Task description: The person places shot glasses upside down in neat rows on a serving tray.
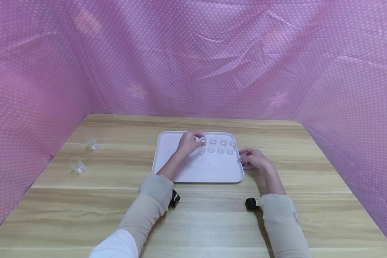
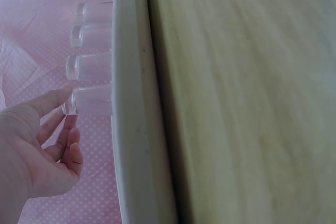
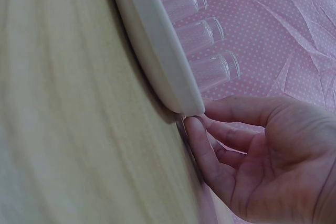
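Observation:
Several clear shot glasses stand upside down in a row on the white tray (image 1: 209,172), their thick bases facing up. My left hand (image 1: 188,142) pinches the base of the leftmost glass (image 2: 93,101) between thumb and fingers, its rim down at the tray. The other glasses, such as the rightmost glass (image 1: 231,147), run in line to its right. At the tray's right edge, my right hand (image 1: 253,158) grips the rim between thumb and fingertips, close beside the rightmost glass, as the right wrist view shows.
Two more clear glasses, a nearer glass (image 1: 78,166) and a farther glass (image 1: 92,145), sit on the left of the wooden table (image 1: 213,222). A pink dotted curtain (image 1: 193,64) surrounds the table's back and sides.

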